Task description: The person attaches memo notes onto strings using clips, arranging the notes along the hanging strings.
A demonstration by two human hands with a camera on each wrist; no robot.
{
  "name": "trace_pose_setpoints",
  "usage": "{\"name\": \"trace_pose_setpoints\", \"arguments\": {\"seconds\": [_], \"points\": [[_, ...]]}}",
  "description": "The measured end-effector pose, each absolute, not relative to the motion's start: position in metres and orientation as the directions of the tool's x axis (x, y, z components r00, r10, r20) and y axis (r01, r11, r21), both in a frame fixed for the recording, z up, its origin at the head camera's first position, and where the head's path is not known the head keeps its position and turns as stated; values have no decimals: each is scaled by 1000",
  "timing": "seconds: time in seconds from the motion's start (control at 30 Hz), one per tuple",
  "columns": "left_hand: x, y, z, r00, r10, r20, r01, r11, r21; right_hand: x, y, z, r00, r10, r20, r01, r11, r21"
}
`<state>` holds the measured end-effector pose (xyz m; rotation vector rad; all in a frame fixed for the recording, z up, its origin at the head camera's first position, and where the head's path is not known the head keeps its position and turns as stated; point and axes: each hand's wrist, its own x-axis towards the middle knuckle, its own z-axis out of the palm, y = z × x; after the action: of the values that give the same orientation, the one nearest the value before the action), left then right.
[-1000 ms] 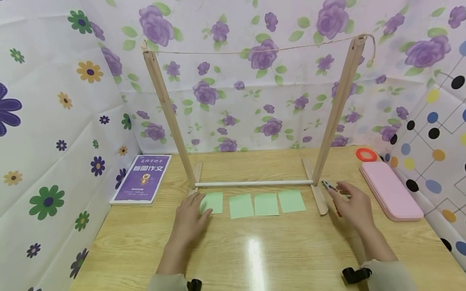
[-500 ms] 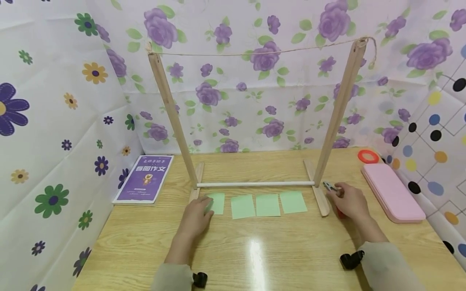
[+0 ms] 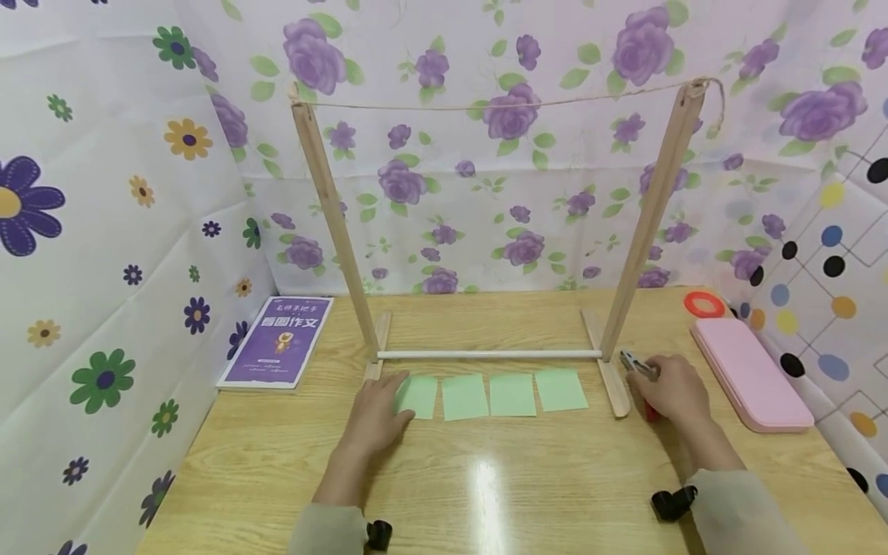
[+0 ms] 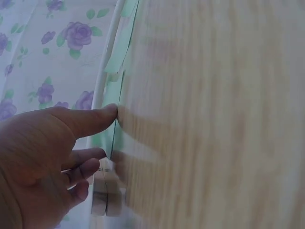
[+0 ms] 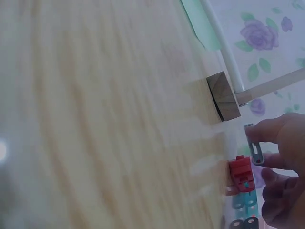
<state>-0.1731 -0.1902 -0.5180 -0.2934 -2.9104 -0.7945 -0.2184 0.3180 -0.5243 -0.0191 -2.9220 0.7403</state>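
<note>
My left hand (image 3: 375, 412) lies over the left end of a row of green sticky notes, its fingers and thumb touching the leftmost note (image 3: 419, 399). In the left wrist view the thumb rests at that note's near edge (image 4: 110, 131), with the fingers extended toward its end. At the right, my right hand (image 3: 676, 387) pinches a small grey clothespin (image 5: 256, 149) between thumb and finger. Beside it in the right wrist view are a red clothespin (image 5: 241, 174) and teal ones (image 5: 249, 199), partly hidden by the hand in the head view.
A wooden stand (image 3: 336, 227) with a white crossbar (image 3: 489, 354) rises behind the notes, with twine (image 3: 444, 108) tied between its post tops. A purple book (image 3: 277, 343) lies left. A pink case (image 3: 752, 375) and a red ring (image 3: 704, 304) sit right.
My left hand has slid the leftmost note to the right, narrowing its gap to the neighbouring note. The right hand has stayed by the clothespins, shifting slightly.
</note>
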Motion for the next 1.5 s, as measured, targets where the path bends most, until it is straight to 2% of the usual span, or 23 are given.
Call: {"name": "trace_pose_setpoints", "arguments": {"seconds": [0.2,0.47,0.57,0.67,0.87,1.07,1.17,1.27,1.5], "points": [[-173,-191,-518,-988,106,113,153,804,575,-210,317,-523,-980,139,141,35,821,-570],[-168,-196,-518,-983,-51,179,87,724,684,-200,320,-517,-949,290,125,95,641,-762],[-169,-196,-515,-974,-145,176,56,595,802,-197,321,-510,-946,306,106,81,540,-838],[-170,-195,-509,-970,-214,117,18,418,908,-196,320,-502,-943,305,131,26,463,-886],[-172,-192,-498,-959,-285,10,-30,136,990,-194,313,-492,-952,288,107,-20,289,-957],[-174,-186,-490,-928,-360,-93,-45,-140,989,-189,288,-491,-974,117,195,-203,-56,-978],[-176,-183,-484,-914,-386,-124,-28,-245,969,-188,274,-485,-972,25,234,-235,-154,-960],[-180,-181,-477,-908,-396,-136,-1,-324,946,-190,262,-474,-969,-35,244,-234,-182,-955],[-191,-182,-452,-909,-407,-91,84,-391,917,-200,237,-434,-947,-148,286,-278,-73,-958]]}}
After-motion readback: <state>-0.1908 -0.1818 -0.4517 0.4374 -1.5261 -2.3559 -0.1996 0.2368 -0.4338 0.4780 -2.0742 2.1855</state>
